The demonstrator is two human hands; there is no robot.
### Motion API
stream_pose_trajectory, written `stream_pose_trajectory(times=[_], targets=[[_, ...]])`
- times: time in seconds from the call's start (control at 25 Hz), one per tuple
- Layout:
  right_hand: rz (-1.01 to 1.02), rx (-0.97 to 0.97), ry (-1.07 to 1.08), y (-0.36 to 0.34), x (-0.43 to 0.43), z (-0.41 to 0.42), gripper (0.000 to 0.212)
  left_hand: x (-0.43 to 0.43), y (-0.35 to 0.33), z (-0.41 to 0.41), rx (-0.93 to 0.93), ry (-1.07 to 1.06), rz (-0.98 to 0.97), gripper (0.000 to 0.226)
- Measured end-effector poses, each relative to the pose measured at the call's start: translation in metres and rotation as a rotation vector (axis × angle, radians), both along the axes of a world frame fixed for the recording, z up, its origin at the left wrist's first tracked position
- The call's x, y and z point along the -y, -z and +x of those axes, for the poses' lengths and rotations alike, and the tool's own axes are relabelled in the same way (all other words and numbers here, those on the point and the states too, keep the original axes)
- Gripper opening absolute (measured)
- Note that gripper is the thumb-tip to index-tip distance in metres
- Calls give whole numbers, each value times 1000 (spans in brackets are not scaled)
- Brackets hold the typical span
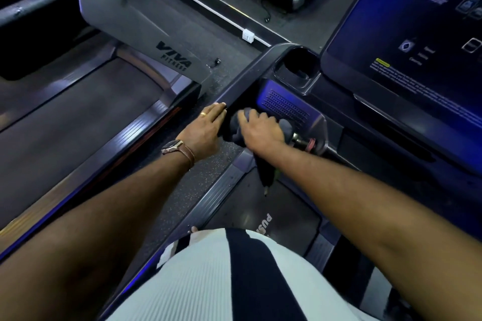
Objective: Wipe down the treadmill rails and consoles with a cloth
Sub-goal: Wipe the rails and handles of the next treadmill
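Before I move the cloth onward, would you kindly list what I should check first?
1. Cloth gripped by the right hand: ok.
2. Cloth pressed on the console beside the vent grille: ok.
3. Left hand resting on the rail: ok.
4. Screen dark before wiping: not ok, it is lit.
5. Rail already clean: cannot tell.

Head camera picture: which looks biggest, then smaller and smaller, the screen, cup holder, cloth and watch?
1. screen, by far the largest.
2. cup holder and cloth: about alike; the right hand hides part of the cloth, so I won't rank them.
3. watch, the smallest.
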State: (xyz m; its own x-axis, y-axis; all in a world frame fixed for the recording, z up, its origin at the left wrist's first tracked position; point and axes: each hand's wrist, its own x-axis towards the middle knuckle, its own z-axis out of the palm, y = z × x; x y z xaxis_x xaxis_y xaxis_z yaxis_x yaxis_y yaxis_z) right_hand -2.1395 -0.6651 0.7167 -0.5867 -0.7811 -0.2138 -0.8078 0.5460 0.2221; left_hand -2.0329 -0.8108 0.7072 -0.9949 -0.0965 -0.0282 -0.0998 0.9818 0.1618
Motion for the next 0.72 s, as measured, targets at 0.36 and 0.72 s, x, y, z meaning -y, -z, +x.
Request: stream_pose_trajectory(times=[0.36, 0.72], targets=[[-22, 48, -347, -23, -51, 8, 38, -14, -6, 21, 24, -85, -75, 69], [-562, 338, -430, -72, 15, 96, 48, -10, -19, 170, -128, -514, -144, 44]])
